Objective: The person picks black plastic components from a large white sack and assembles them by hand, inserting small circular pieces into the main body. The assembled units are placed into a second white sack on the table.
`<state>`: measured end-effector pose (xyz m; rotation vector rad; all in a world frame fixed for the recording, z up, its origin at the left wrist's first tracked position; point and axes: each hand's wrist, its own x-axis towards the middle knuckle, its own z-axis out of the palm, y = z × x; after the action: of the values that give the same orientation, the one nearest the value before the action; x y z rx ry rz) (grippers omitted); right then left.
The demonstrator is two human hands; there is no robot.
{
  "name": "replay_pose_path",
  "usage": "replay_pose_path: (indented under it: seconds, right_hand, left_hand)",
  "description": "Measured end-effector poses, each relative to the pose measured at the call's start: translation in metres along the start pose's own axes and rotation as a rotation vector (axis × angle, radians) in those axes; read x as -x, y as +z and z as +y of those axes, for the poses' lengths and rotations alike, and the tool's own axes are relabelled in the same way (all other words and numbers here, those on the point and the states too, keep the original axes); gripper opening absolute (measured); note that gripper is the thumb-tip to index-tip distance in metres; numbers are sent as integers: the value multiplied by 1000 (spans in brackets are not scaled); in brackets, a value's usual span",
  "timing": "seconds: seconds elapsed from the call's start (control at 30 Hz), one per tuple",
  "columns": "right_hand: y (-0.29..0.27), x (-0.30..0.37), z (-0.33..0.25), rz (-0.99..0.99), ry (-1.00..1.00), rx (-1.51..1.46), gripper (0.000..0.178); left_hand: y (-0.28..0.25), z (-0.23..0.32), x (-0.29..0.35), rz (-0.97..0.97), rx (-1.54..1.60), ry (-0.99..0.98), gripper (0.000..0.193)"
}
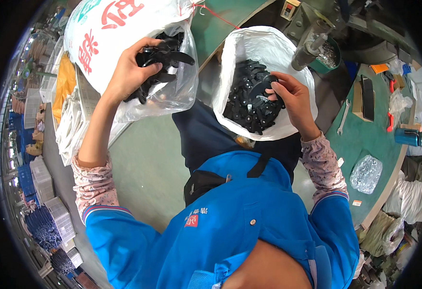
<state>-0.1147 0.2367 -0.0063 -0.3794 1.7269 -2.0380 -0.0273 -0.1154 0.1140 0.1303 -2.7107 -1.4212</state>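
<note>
My left hand [133, 70] is closed around a bunch of black curved plastic parts [165, 59], by the mouth of a full white woven sack [93, 41] with a clear plastic liner [186, 84]. To its right, an open white sack [236, 42] stands between my knees, holding a heap of similar black parts [249, 113]. Above that heap, my right hand [293, 96] pinches one black curved part [259, 88] between thumb and fingers. The fingertips of both hands are partly hidden by the parts.
Close beyond the open sack is a metal machine [312, 45], with a green tub of metal bits [330, 55]. A spanner [344, 117], a crumpled clear plastic bag [366, 174] and a blue can [408, 137] are on the green table [333, 154] at right. White crates [59, 216] line the far left.
</note>
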Motion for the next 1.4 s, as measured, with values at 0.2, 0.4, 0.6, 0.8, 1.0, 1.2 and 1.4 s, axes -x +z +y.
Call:
replay_pose_path:
  seconds: [0.2, 0.4, 0.6, 0.8, 1.0, 1.2, 1.4]
  right_hand:
    - [-40, 9, -49, 134, -120, 82, 33]
    - [-58, 9, -128, 215, -199, 290, 36]
    - [-38, -24, -178, 221, -165, 259, 18]
    - [-43, -52, -190, 119, 67, 331, 20]
    - [-46, -12, -134, 73, 45, 346, 40]
    - [-21, 43, -92, -184, -118, 849, 39]
    - [-46, 65, -106, -258, 154, 223, 27]
  left_hand:
    - [65, 20, -11, 57, 611, -207, 47]
    - [138, 45, -25, -74, 1030, -159, 48]
    - [162, 57, -24, -215, 1144, -209, 50]
    - [167, 58, -21, -298, 1186, -220, 49]
    - [173, 53, -17, -341, 1124, -270, 49]
    - [191, 55, -11, -412, 1066, -280, 57]
    - [183, 42, -9, -576, 1275, -373, 59]
